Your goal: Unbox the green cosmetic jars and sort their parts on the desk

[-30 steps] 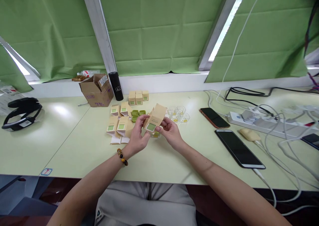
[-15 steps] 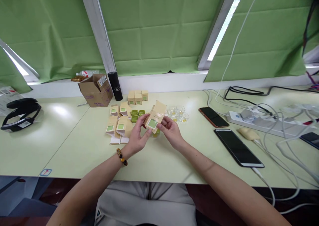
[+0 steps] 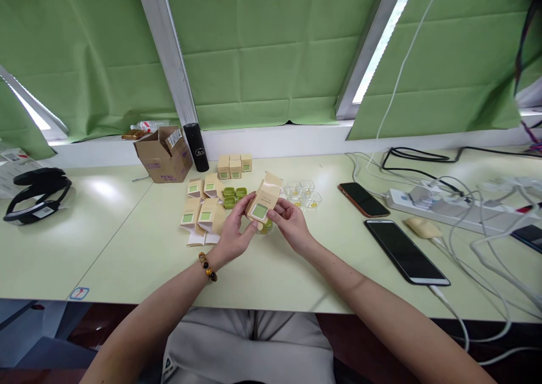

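The box [image 3: 263, 201] lies between left hand [image 3: 235, 228] and right hand [image 3: 293, 225], each grip pinched on its lower sides; long axis runs away, leaning rightward.

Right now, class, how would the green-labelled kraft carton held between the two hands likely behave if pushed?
The green-labelled kraft carton is probably light, since it looks like thin card. Its raised flap may bend or crease, being a single thin sheet. Its flat-sided shape makes rolling unlikely.
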`<state>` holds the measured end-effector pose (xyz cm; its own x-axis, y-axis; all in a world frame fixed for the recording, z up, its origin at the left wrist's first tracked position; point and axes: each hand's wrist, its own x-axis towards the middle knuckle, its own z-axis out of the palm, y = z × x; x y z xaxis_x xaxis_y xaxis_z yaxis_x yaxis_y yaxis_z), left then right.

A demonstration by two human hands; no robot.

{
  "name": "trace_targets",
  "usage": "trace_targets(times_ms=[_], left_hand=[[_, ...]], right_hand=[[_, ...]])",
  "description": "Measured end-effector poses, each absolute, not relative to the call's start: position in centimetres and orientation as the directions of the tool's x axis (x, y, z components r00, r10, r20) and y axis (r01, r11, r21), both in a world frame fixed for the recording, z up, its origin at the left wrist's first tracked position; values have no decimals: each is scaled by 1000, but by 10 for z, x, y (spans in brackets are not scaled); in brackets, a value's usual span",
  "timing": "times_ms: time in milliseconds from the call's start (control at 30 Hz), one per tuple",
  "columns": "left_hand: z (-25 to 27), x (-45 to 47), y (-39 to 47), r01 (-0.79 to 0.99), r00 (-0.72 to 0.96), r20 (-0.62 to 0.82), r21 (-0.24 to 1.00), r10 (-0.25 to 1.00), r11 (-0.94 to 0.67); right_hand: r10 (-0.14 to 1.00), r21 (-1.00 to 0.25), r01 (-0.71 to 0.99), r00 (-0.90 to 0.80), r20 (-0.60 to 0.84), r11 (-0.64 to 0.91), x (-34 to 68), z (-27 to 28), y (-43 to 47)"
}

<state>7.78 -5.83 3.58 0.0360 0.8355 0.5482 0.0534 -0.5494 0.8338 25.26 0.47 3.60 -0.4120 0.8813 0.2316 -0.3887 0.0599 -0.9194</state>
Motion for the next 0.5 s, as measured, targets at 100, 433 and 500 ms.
trace_targets(times_ms=[100, 433, 500], left_hand=[[37, 77, -61, 89, 46, 548, 831, 836, -549], [37, 76, -61, 248, 42, 565, 793, 824, -556], [39, 75, -61, 355, 49, 599, 737, 799, -575]], right_hand=[[891, -916, -396, -391, 230, 63, 253, 37, 7], [913, -889, -456, -339, 227, 52, 255, 40, 11], [908, -892, -450, -359, 218, 36, 254, 39, 9]])
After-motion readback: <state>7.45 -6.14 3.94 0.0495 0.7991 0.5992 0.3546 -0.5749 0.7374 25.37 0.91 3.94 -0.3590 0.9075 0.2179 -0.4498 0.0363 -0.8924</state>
